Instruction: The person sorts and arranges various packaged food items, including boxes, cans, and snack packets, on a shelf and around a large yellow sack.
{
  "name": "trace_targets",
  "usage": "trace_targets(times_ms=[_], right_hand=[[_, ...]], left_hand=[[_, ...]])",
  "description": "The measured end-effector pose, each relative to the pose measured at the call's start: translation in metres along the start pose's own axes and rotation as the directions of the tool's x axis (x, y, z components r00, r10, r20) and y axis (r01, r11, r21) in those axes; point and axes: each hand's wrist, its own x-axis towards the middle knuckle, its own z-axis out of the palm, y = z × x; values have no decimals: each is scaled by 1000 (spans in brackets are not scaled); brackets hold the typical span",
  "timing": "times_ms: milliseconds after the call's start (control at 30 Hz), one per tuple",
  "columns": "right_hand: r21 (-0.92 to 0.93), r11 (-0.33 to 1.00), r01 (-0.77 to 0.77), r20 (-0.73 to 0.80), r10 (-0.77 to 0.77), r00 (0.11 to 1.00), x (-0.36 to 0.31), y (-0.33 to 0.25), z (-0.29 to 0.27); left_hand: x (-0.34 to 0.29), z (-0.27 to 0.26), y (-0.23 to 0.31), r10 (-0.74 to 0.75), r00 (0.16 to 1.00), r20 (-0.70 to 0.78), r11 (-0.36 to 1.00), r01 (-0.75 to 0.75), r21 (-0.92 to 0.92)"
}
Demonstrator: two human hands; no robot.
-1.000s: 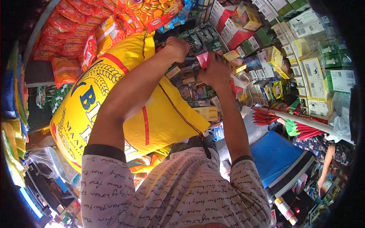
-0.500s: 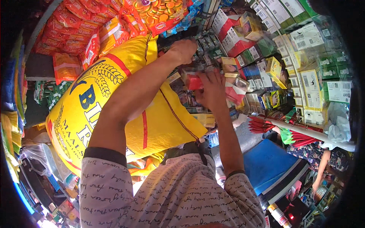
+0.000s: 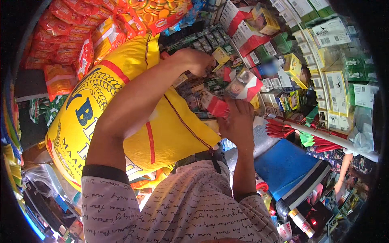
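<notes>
My right hand (image 3: 237, 123) grips a red-and-white cigarette pack (image 3: 216, 106) between thumb and fingers, low over the piled packs. Beyond its fingertips lies a larger red-and-white box (image 3: 246, 86), with dark pictures on its side. Farther off and to the left, my left hand (image 3: 199, 62) reaches over the pile with bent fingers. A small yellow pack (image 3: 221, 55) is close to those fingertips. The left fingers are partly hidden behind the hand and in shadow, so whether they hold anything does not show.
A big yellow sack (image 3: 162, 121) leans under my left arm. Orange-red snack packets (image 3: 60, 79) hang at far left. Shelves of cigarette cartons (image 3: 336, 93) rise at right, above red folded fabric on a pole (image 3: 324, 139) and a blue seat (image 3: 279, 170). Another person's arm (image 3: 343, 172) is at lower right.
My right hand has come nearer to me with the red-and-white pack. My left hand has moved slightly nearer; the yellow pack now shows beside it. The view has shifted slightly.
</notes>
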Motion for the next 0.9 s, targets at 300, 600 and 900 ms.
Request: trace_targets(times_ms=[300,600,900], right_hand=[[183,967,-177,-122,201,972,39,14,-5],[-273,929,-249,-4,258,966,71,51,11],[-12,878,-478,-73,476,877,57,32,6]], left_hand=[[6,22,-3,165,986,8,983,-164,-82],[-18,21,55,127,989,77,990,-131,51],[1,18,36,-88,967,238,976,36,213]])
